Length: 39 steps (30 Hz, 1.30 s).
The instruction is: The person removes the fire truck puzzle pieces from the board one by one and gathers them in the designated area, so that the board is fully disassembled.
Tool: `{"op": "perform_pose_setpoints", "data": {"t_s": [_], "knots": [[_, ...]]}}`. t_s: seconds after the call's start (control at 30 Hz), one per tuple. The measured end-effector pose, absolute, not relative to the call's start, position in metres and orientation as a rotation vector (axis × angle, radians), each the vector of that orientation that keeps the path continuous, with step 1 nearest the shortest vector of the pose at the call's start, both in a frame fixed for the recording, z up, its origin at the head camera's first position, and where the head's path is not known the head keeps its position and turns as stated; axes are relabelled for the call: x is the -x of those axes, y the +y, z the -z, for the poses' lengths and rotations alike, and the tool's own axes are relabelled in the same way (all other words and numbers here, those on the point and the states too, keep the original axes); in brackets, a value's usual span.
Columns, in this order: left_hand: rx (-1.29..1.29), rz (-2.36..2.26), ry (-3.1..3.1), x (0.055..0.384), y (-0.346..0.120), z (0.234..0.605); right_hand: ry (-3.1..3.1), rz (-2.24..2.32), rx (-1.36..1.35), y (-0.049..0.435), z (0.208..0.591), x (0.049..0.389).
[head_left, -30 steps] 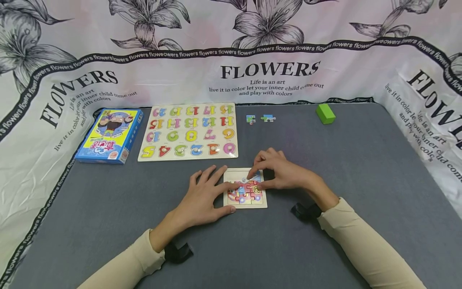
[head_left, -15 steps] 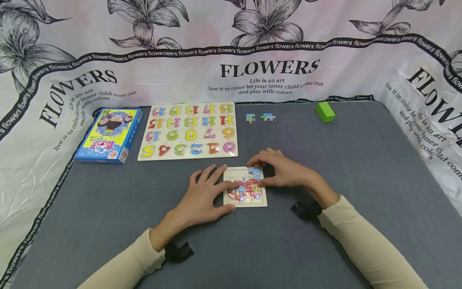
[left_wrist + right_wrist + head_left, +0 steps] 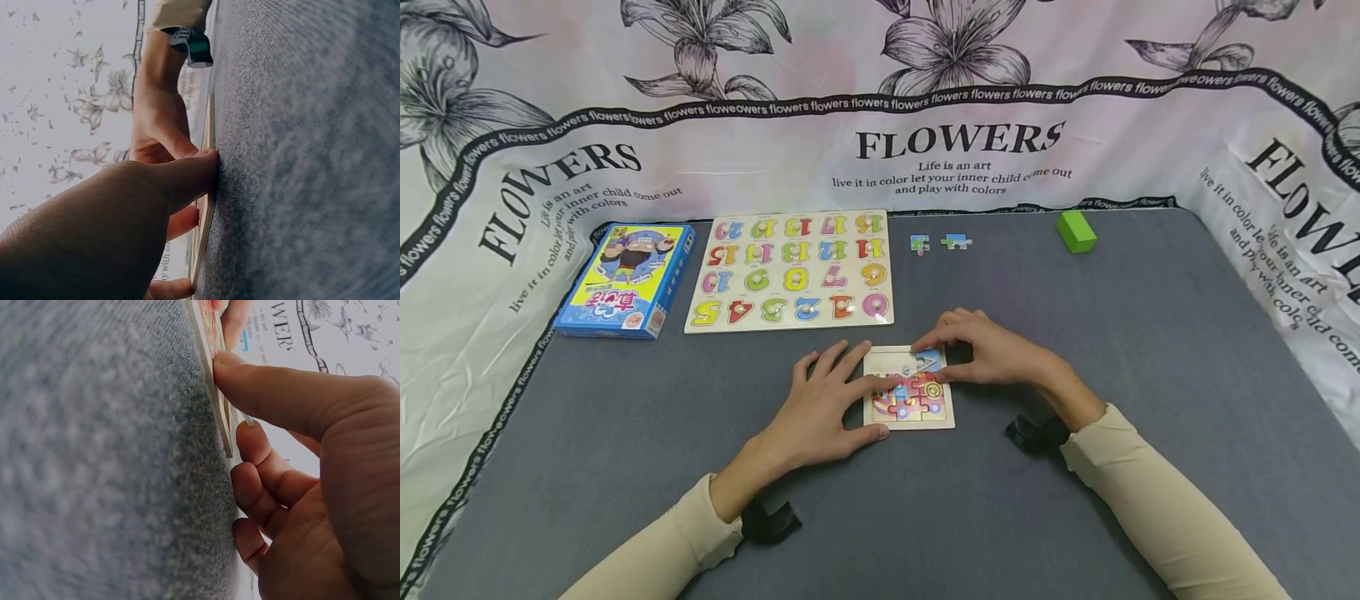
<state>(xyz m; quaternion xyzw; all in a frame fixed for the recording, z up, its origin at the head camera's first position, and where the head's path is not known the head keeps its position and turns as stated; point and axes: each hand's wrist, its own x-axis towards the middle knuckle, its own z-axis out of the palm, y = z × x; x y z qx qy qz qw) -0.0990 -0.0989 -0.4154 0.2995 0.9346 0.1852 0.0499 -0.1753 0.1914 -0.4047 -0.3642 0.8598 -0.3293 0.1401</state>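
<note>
A small wooden jigsaw tray (image 3: 880,423) lies on the grey table, with joined red vehicle pieces (image 3: 917,398) in its lower part. My left hand (image 3: 826,414) spreads over its left side, the index finger on the pieces and the thumb at the lower edge. My right hand (image 3: 988,350) is at the upper right corner, holding a light blue jigsaw piece (image 3: 929,360) between thumb and index finger. In the right wrist view the edge of this piece (image 3: 249,420) tilts up by the index fingertip, while the thumb sits at the tray's side. The other right fingers are curled.
Two loose jigsaw pieces (image 3: 956,242) lie at the back. A number board (image 3: 790,323) and a blue-and-yellow box (image 3: 625,283) stand behind on the left. A green block (image 3: 1077,232) is at the back right. Flower-printed cloth (image 3: 955,158) borders the table.
The right index finger has shifted from the middle of the blue piece to the tray's top edge, uncovering more of the piece. The left hand keeps its place.
</note>
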Motion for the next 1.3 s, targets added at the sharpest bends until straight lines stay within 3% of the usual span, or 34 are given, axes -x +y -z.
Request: {"op": "perform_pose_setpoints", "data": {"t_s": [1.3], "knots": [[-0.910, -0.607, 2.850, 0.097, -0.097, 0.416, 2.588, 1.089, 0.945, 0.225, 0.404, 0.192]]}}
